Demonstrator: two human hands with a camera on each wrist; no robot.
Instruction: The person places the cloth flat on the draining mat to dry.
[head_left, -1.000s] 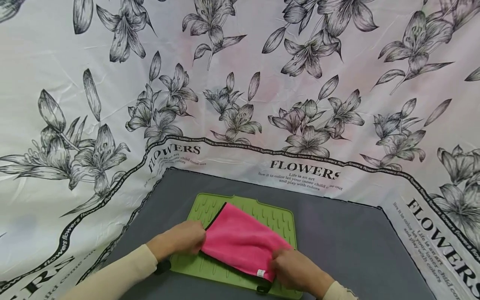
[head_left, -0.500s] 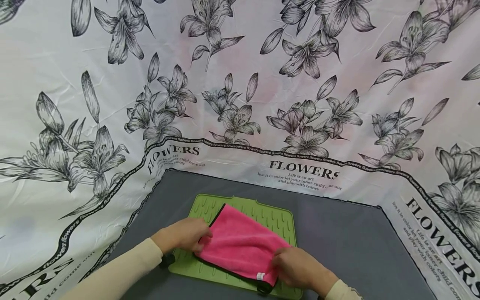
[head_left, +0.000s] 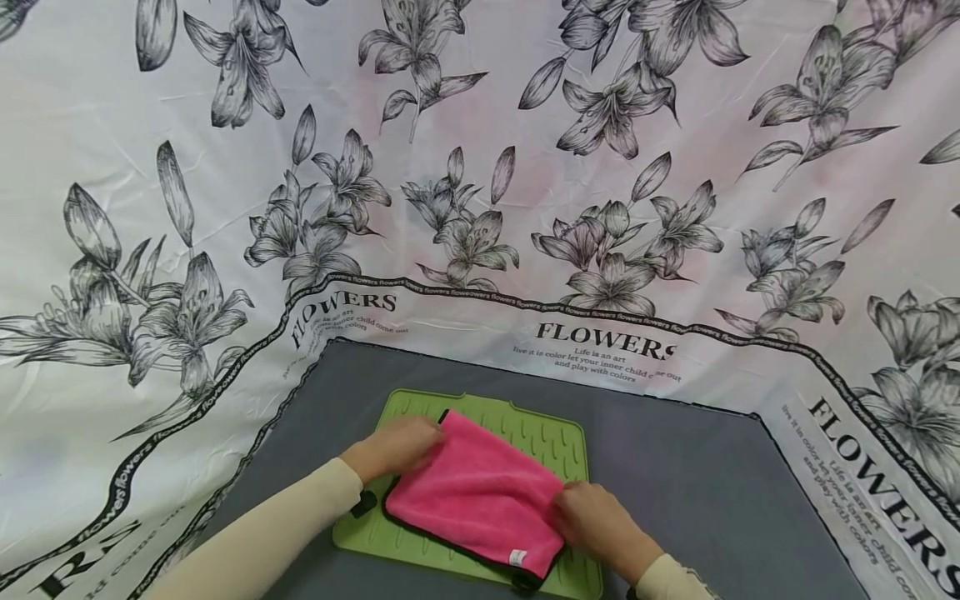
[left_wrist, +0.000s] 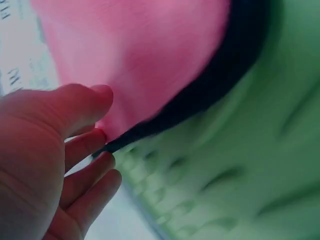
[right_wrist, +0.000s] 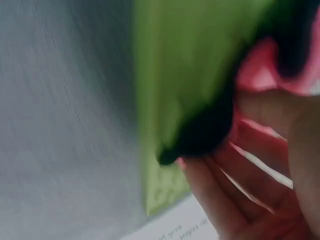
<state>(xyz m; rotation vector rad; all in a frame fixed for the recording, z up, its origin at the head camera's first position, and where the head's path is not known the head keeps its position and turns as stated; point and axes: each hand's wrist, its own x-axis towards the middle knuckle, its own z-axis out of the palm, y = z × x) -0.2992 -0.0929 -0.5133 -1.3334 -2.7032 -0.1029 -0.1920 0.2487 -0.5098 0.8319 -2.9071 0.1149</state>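
place: screened workspace, kind unclear | floral sheeting (head_left: 457,108) round three sides | grey tabletop (head_left: 690,492)

Back from the bare fingers (left_wrist: 95,196) of my left hand (head_left: 399,447) runs a plain cream sleeve (head_left: 288,525), close-fitting to its cuff (head_left: 349,482), with a small black piece (head_left: 364,504) showing underneath, while behind those of my bare right hand (head_left: 600,525) a matching cream sleeve (head_left: 671,579) ends, its edge slightly creased.

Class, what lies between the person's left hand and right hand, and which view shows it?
The pink cloth lies between the left hand and the right hand, over the green mat, as the head view shows.
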